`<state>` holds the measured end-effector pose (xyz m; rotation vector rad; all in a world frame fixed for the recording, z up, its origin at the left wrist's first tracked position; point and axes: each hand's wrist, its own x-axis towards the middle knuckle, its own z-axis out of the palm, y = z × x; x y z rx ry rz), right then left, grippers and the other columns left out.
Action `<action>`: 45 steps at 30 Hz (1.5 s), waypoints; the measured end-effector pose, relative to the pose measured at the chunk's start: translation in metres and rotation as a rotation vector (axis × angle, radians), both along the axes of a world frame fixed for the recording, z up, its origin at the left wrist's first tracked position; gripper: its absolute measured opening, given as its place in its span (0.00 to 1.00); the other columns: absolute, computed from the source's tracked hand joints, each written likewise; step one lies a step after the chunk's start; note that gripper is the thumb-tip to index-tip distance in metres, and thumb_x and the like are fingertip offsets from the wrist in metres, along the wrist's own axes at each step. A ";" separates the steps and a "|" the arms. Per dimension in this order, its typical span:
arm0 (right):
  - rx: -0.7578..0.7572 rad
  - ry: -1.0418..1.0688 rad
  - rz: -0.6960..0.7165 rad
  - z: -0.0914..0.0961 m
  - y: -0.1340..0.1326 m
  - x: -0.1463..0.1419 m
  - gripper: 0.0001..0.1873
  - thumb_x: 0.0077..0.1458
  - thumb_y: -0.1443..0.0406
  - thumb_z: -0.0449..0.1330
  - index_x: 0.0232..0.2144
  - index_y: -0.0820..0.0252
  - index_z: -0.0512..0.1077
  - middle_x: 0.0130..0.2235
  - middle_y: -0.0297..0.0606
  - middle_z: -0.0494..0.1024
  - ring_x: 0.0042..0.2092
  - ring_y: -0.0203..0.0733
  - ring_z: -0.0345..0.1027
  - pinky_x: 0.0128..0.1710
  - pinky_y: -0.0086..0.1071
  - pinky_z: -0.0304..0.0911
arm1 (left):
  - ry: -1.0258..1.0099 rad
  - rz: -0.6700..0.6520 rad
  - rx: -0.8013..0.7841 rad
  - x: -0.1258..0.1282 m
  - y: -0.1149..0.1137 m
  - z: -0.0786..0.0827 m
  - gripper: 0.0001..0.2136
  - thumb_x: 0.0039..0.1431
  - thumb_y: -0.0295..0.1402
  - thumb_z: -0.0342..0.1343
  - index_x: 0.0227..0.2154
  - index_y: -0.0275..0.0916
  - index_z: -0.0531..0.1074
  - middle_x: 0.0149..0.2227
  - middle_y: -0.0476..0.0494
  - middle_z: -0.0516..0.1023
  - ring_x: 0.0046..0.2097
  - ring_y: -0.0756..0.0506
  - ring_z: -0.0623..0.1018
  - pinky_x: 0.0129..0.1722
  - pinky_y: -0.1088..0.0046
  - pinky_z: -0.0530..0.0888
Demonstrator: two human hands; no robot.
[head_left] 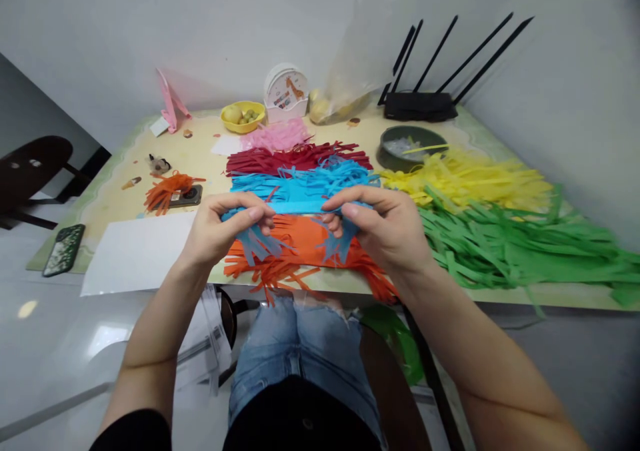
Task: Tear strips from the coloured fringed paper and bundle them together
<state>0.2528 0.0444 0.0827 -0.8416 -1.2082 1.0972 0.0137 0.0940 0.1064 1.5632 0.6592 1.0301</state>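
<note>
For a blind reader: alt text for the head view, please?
Left hand and right hand hold a fringed blue paper strip between them above a table. On it lie fringed paper heaps: orange pile, red pile, yellow pile, green pile.

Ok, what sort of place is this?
Probably a home, at a table used for paper craft: a router, a yellow bowl of fruit, and piles of fringed coloured paper, one blue strip held between left hand and right hand.
</note>
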 end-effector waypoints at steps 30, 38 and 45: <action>0.242 -0.203 -0.040 -0.007 -0.003 -0.002 0.10 0.53 0.72 0.62 0.28 0.55 0.82 0.29 0.33 0.85 0.30 0.37 0.80 0.31 0.28 0.77 | -0.033 -0.085 -0.166 -0.003 -0.005 -0.014 0.05 0.54 0.32 0.64 0.26 0.37 0.80 0.27 0.44 0.83 0.29 0.46 0.82 0.31 0.71 0.79; 0.756 -0.703 -0.111 -0.002 -0.006 0.002 0.13 0.56 0.75 0.58 0.34 0.56 0.80 0.34 0.35 0.86 0.36 0.37 0.82 0.40 0.29 0.76 | 0.503 -0.095 0.475 0.004 -0.002 0.012 0.07 0.63 0.33 0.58 0.40 0.39 0.80 0.47 0.40 0.84 0.54 0.40 0.79 0.57 0.61 0.72; 0.464 -0.740 0.062 0.005 -0.009 0.016 0.14 0.57 0.67 0.61 0.44 0.49 0.81 0.43 0.36 0.86 0.44 0.42 0.81 0.47 0.36 0.76 | 0.709 -0.047 0.739 0.008 0.005 0.001 0.09 0.67 0.34 0.54 0.35 0.42 0.79 0.34 0.44 0.83 0.39 0.45 0.79 0.51 0.61 0.73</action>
